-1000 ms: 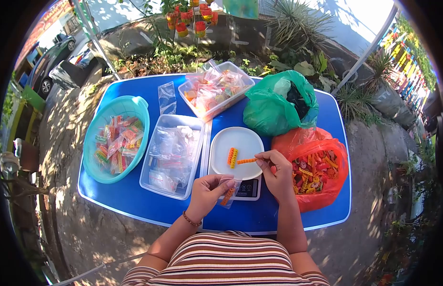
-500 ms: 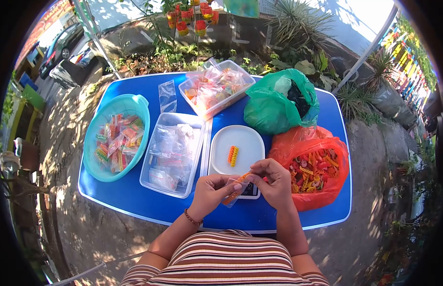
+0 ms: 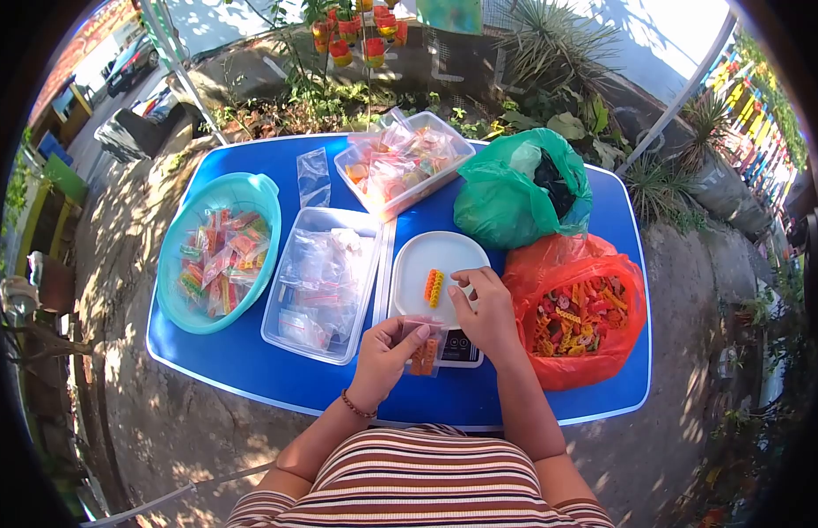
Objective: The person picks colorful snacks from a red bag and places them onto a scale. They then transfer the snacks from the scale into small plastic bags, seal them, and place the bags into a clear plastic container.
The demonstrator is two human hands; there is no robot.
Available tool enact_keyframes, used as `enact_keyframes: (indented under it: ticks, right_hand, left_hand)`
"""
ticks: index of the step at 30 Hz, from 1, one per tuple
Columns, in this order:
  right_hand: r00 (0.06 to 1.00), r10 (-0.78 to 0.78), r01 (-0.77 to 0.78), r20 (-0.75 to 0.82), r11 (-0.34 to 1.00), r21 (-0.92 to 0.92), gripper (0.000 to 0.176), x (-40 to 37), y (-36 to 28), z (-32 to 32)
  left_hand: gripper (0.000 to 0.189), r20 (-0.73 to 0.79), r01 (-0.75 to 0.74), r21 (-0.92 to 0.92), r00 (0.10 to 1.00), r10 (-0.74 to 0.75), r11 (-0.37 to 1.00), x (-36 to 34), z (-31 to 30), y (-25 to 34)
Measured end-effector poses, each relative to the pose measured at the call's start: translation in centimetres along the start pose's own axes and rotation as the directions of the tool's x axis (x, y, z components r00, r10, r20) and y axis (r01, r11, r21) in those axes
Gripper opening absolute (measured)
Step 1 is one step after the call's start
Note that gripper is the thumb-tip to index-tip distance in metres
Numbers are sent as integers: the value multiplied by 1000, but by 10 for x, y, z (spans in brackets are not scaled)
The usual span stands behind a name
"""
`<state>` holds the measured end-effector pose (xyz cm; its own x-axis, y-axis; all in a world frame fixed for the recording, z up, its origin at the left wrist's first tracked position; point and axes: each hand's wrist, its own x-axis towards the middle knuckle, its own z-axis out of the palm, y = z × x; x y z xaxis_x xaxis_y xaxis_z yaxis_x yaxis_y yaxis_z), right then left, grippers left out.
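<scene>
My left hand pinches a small clear plastic bag between thumb and fingers. Orange spiral-shaped snack pieces show inside it. Over the right side of the white plate of a kitchen scale is my right hand, thumb and fingers apart, holding nothing that I can see. An orange and a yellow spiral piece lie side by side on the plate, just left of my right fingertips. The bag partly covers the scale's front panel.
Left on the blue table are a teal basket of filled packets and a white tub of clear bags. Another tub with packets stands behind. A green bag and a red bag of loose spirals sit right.
My right hand has left the small bag and moved up over the scale plate. The orange pieces now sit inside the bag, which hangs upright from my left hand.
</scene>
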<state>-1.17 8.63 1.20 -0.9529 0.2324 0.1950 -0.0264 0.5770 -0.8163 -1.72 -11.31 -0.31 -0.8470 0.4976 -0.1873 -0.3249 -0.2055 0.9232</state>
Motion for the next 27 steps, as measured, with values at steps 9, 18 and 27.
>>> enact_keyframes:
  ticks: [9, 18, 27]
  right_hand:
    - [997, -67, 62, -24, 985, -160, 23, 6, 8, 23]
    - [998, -60, 61, 29, 997, -48, 25, -6, 8, 5]
    - [982, 34, 83, -186, 805, 587, 20, -10, -23, -6]
  left_hand:
    - [30, -62, 66, -125, 995, -74, 990, -2, -2, 11]
    - [25, -129, 11, -133, 991, -28, 991, 1, -1, 3]
    - [29, -99, -103, 13, 990, 104, 995, -1, 3, 3]
